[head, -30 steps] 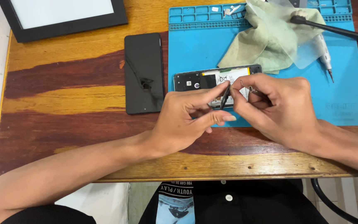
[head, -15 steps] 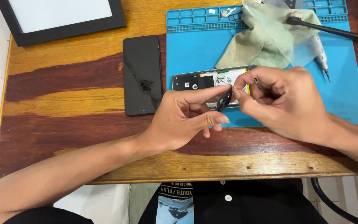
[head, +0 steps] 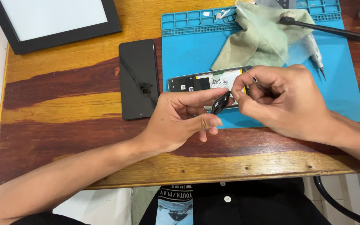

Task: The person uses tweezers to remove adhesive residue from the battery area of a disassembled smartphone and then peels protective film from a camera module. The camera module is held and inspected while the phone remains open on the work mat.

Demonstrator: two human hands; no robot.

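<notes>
An opened phone body [head: 196, 81] with a white battery lies on the blue work mat [head: 188, 50]. Just above its near edge my left hand [head: 180, 121] and my right hand [head: 280, 100] meet. Between their fingertips is a small flat black part [head: 221, 103], tilted on edge. My left thumb and forefinger pinch its lower side. My right thumb and forefinger touch its upper end. My right hand covers the right end of the phone body.
A separated black phone panel [head: 139, 79] lies left of the mat on the wooden table [head: 63, 104]. A green cloth [head: 263, 37], a black tool [head: 326, 30], a slim screwdriver [head: 315, 54] and small parts sit on the mat. A black-framed white board [head: 55, 21] is far left.
The small black part has come up off the phone body between both hands' fingertips and turned on edge. Both hands have risen slightly toward me.
</notes>
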